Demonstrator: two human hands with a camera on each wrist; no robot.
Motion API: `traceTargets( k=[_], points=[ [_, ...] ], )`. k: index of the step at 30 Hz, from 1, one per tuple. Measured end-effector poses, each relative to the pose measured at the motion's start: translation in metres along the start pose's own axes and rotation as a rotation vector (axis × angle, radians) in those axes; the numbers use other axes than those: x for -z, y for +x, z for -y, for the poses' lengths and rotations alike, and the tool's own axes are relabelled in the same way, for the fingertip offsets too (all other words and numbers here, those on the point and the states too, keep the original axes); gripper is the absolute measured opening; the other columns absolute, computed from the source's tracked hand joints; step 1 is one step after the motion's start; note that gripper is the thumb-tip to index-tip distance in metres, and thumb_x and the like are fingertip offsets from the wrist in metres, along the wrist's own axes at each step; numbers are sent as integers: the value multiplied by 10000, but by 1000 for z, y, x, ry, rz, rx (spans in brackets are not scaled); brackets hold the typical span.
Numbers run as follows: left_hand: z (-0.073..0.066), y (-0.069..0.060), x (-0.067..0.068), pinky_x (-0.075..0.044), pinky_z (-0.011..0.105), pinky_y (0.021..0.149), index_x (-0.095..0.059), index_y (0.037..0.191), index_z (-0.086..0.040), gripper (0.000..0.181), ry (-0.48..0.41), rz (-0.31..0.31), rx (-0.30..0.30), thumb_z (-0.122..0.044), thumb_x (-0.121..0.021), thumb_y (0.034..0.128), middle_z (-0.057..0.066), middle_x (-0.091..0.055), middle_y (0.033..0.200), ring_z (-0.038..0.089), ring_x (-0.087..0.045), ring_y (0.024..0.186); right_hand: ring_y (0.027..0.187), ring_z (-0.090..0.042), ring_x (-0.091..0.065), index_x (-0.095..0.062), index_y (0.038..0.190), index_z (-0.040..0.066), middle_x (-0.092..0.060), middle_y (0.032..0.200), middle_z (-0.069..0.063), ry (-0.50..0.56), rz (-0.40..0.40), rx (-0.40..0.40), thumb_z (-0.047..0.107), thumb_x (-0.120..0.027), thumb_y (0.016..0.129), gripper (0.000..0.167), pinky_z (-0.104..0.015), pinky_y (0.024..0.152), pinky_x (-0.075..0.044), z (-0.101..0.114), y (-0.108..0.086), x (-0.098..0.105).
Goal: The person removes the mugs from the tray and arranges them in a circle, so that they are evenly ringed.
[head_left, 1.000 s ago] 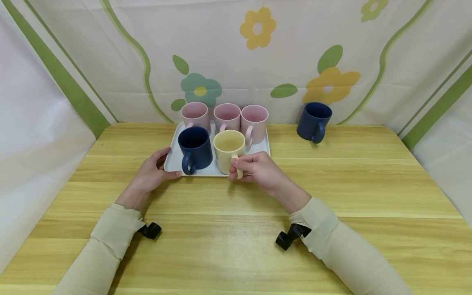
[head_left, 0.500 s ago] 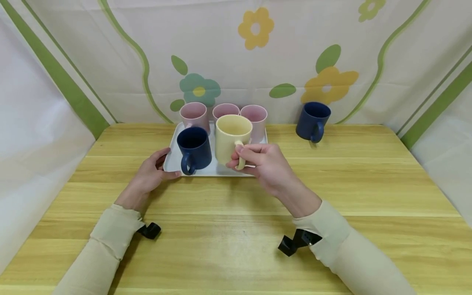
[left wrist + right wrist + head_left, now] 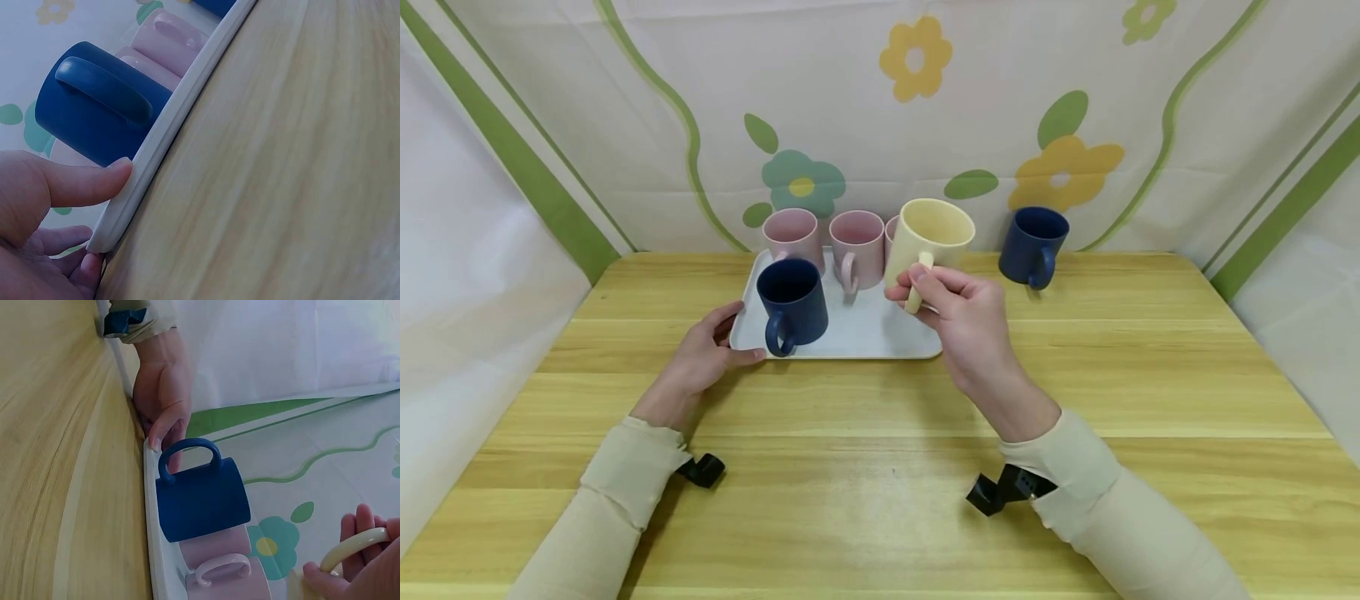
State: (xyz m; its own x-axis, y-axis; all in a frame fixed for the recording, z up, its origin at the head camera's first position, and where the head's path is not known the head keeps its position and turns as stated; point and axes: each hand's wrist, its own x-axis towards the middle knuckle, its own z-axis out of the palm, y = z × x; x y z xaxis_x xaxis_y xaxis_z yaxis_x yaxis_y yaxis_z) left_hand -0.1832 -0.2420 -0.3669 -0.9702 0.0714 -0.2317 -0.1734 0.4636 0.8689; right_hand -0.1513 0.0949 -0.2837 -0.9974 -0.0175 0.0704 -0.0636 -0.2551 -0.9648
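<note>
My right hand (image 3: 973, 325) pinches the handle of a pale yellow mug (image 3: 936, 227), held raised and tilted over the right part of a white tray (image 3: 872, 329). In the right wrist view the mug's curved handle (image 3: 355, 545) runs between thumb and fingers. At the tray's front left corner, my left hand (image 3: 700, 354) grips the rim, its thumb (image 3: 94, 182) on the edge. A dark blue mug (image 3: 801, 310) stands on the tray beside that hand. Behind it are pink mugs (image 3: 859, 260); the rightmost is mostly hidden by the yellow mug.
Another dark blue mug (image 3: 1033, 246) stands on the wooden table (image 3: 880, 483) to the right of the tray, near the back edge. A flower-patterned cloth (image 3: 700, 50) hangs right behind the table.
My right hand has lifted the yellow mug off the tray's front and carried it up, back and rightward. The left hand keeps its grip on the tray corner.
</note>
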Motion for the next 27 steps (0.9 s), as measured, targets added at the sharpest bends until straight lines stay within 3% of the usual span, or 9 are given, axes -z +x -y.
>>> traceTargets(
  k=[7,15,20,27],
  points=[
    [1,0,1,-283,579,1294,-122,1718,-91,1041,-2,7,6,-93,-804,932,222,-219,1757,440,-309,1559,922,-151,-776,-712,1204,-160,-759,916,-17,-6,-83,84,145,-673,1049,345,-303,962,-621,-4,2,1],
    [0,-1,1,-283,582,1293,-117,1721,-106,1046,-14,1,20,-91,-804,932,215,-211,1761,436,-308,1554,934,-142,-777,-752,1189,-112,-794,898,5,-9,-162,142,138,-706,1026,302,-297,972,-615,-14,13,8],
    [1,0,1,-282,579,1294,-118,1720,-100,1047,-14,-3,19,-83,-804,929,218,-214,1759,436,-307,1560,913,-126,-766,-801,1111,-60,-793,822,19,-47,-234,143,138,-727,1015,232,-240,867,-600,-24,23,15],
    [0,-1,-1,-296,562,1292,-135,1716,-84,1037,-13,-9,7,-81,-806,924,224,-240,1749,434,-328,1554,964,-125,-730,-805,1093,-69,-795,811,29,-87,-286,109,159,-733,1014,252,-204,702,-459,-35,35,26]
  ],
)
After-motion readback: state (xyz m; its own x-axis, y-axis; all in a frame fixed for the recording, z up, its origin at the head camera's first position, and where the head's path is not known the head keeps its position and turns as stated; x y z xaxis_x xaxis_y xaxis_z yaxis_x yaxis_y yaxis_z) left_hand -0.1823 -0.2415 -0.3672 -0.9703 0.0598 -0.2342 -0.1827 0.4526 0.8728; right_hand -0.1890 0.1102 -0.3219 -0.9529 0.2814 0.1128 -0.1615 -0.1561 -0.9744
